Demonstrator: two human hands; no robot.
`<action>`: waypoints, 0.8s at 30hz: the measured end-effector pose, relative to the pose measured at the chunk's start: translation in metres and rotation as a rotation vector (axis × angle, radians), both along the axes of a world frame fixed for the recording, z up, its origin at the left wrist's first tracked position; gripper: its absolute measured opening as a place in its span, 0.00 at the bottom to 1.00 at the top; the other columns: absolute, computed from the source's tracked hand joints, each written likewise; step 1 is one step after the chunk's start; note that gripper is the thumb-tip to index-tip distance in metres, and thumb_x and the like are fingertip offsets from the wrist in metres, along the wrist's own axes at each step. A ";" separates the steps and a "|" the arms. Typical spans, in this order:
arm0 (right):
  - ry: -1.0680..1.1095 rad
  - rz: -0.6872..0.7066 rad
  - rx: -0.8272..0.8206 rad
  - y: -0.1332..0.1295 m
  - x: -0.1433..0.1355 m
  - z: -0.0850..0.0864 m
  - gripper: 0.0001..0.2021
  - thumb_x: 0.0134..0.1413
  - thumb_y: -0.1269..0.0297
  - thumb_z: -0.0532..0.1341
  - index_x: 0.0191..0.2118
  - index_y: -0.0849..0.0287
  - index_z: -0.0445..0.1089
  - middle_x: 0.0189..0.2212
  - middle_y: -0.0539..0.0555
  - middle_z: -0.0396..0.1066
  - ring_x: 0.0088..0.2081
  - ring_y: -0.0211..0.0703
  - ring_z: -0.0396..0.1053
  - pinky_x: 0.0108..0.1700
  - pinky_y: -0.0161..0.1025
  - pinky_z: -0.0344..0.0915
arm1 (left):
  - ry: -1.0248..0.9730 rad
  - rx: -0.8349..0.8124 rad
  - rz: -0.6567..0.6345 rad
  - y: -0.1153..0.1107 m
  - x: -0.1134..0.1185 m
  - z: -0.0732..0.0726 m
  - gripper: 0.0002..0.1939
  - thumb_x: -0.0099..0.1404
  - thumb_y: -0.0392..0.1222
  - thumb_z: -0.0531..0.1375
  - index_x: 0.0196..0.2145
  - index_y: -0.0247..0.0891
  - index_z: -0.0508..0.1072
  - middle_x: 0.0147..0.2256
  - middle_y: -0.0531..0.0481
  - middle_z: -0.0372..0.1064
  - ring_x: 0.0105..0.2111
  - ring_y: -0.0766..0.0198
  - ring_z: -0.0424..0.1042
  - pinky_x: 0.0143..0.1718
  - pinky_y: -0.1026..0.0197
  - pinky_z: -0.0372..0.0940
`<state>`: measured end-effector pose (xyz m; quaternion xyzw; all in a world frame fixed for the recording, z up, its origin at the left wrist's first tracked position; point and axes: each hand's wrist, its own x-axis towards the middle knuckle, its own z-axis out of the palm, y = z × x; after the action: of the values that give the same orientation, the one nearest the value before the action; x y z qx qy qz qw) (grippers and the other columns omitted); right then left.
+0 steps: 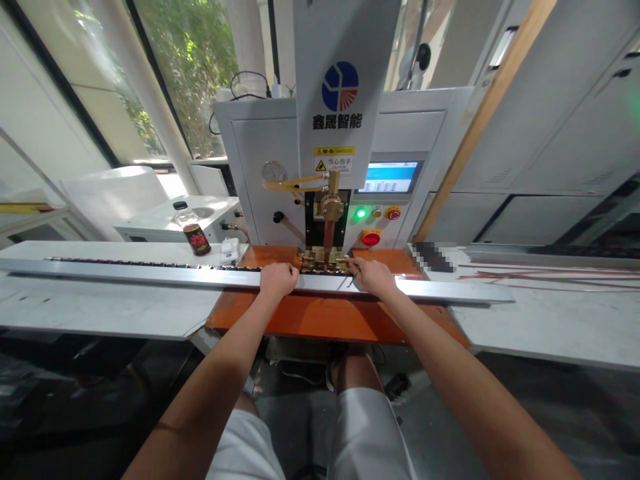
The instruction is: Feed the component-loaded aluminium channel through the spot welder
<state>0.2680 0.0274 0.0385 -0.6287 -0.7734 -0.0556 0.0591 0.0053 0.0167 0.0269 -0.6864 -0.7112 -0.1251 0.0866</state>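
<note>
The bar (170, 275) lies parallel to the surface's (135, 310) front edge, before the machine (329, 207). The left hand (279, 279) rests at the bar, fingers curled; the right hand (374, 276) has its fingers bent beside the brass clamp (316, 259). Whether either set clamps anything cannot be told. A bottle (197, 239) stands near the back edge, left.

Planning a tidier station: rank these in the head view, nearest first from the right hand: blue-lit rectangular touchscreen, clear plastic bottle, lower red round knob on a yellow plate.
From the right hand:
1. Lower red round knob, directly beyond it.
2. Blue-lit rectangular touchscreen, beyond and higher up.
3. Clear plastic bottle, well to the left.
</note>
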 end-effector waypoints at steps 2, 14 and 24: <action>0.003 -0.005 0.007 -0.001 0.000 -0.001 0.23 0.67 0.54 0.41 0.54 0.56 0.67 0.40 0.62 0.76 0.42 0.53 0.74 0.42 0.42 0.63 | -0.004 0.009 -0.007 -0.001 0.000 0.000 0.26 0.67 0.48 0.45 0.37 0.34 0.81 0.35 0.36 0.76 0.39 0.49 0.75 0.41 0.54 0.65; -0.007 -0.033 0.028 -0.003 0.000 -0.001 0.23 0.68 0.53 0.42 0.53 0.55 0.68 0.39 0.61 0.77 0.41 0.53 0.74 0.41 0.42 0.63 | -0.009 0.043 -0.011 -0.005 0.003 0.001 0.24 0.66 0.47 0.46 0.35 0.34 0.80 0.34 0.37 0.76 0.38 0.50 0.75 0.39 0.54 0.64; 0.005 -0.034 0.027 -0.002 0.003 0.000 0.22 0.67 0.53 0.42 0.51 0.55 0.69 0.38 0.62 0.77 0.41 0.53 0.74 0.39 0.41 0.62 | 0.008 0.040 -0.017 -0.002 0.006 0.000 0.26 0.67 0.47 0.45 0.35 0.34 0.80 0.34 0.37 0.76 0.37 0.50 0.75 0.39 0.54 0.65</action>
<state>0.2711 0.0258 0.0385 -0.6411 -0.7616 -0.0654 0.0685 0.0109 0.0148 0.0269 -0.6910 -0.7023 -0.1373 0.1021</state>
